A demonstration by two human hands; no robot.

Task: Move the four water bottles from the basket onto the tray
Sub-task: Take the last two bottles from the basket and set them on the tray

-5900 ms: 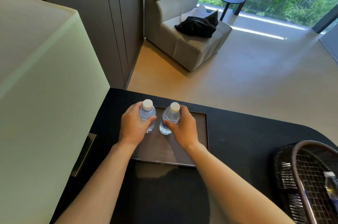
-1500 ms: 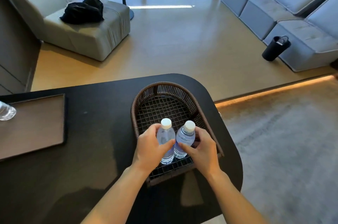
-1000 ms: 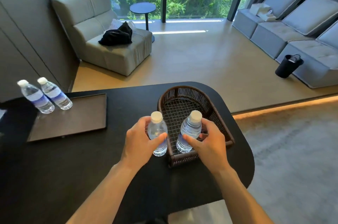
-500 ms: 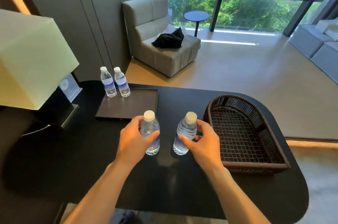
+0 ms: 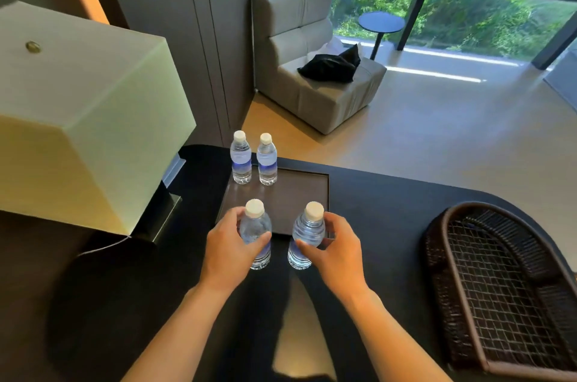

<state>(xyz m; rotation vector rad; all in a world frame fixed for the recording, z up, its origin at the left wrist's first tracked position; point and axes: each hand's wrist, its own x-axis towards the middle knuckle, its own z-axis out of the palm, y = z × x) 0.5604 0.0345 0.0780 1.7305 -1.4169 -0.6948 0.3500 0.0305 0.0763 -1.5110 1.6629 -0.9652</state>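
Water bottles are split two and two: one pair (image 5: 253, 158) stands upright at the tray's (image 5: 299, 194) far-left corner, about 11 o'clock from my hands, and I carry the other pair above the tabletop (image 5: 390, 203) just short of the tray's near edge. My left hand (image 5: 229, 252) has its fingers wrapped around one bottle (image 5: 255, 233) and my right hand (image 5: 335, 252) grasps the other (image 5: 307, 236), while the basket (image 5: 499, 281) at 3 o'clock looks empty. I judge this the final carry; next I should push both toward 12 o'clock and set them down upright on the bare tray.
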